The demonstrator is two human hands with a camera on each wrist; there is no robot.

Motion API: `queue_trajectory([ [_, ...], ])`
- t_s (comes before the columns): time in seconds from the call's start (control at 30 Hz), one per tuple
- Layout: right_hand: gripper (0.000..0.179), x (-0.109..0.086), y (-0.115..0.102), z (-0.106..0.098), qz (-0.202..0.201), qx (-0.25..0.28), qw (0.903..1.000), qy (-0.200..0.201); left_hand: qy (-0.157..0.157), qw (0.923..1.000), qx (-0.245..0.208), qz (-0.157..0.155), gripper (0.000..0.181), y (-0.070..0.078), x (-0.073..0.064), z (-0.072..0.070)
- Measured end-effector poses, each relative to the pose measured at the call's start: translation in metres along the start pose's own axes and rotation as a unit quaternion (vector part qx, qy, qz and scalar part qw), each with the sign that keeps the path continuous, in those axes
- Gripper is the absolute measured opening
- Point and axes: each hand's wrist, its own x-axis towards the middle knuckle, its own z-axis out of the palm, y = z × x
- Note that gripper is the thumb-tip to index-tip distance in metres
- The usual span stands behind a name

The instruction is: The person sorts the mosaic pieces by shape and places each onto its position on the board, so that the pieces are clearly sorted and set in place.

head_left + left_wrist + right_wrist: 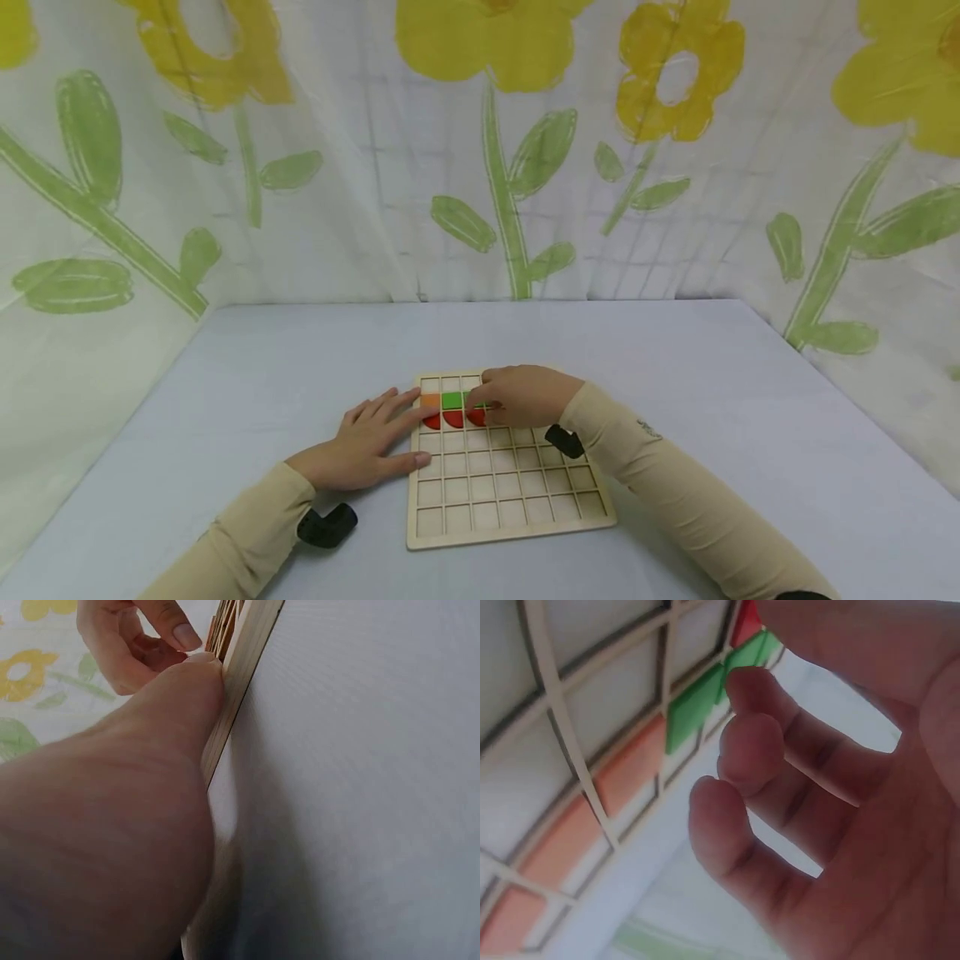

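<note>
A square wooden grid board (510,537) lies on the table with colored pieces in its upper cells. My left hand (367,446) rests along its left edge with fingers spread, the thumb (202,675) touching the rim. My right hand (528,396) reaches over the upper part, its index finger and thumb at a red round-edged piece (476,418) in the third column. Two more red pieces (453,419) sit to its left. Above them are an orange piece (430,402) and a green piece (452,401). Several orange pieces (634,769) show beyond my right fingers.
The white table (315,358) surrounds the board. Behind it hangs a curtain (360,208) with yellow flowers. A black wrist device (327,526) is on the left wrist and another (565,442) on the right. Lower grid cells (483,487) hold no colored pieces.
</note>
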Motion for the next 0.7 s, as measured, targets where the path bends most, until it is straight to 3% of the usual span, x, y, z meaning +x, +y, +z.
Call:
queue_trajectory([
  [0.23,0.029,-0.039,0.009,-0.022,0.057,0.014,0.9979,0.027,-0.019,0.9997,-0.012,0.004,0.065,0.001,0.004,0.001],
  [0.47,0.027,-0.091,0.014,-0.029,0.116,0.016,0.9929,-0.016,-0.014,0.9999,0.005,-0.002,0.066,0.0,0.003,0.0],
  [0.7,0.033,-0.128,0.016,-0.023,0.189,0.065,0.9783,-0.054,0.011,0.9992,0.036,0.011,0.065,-0.005,0.001,-0.002],
])
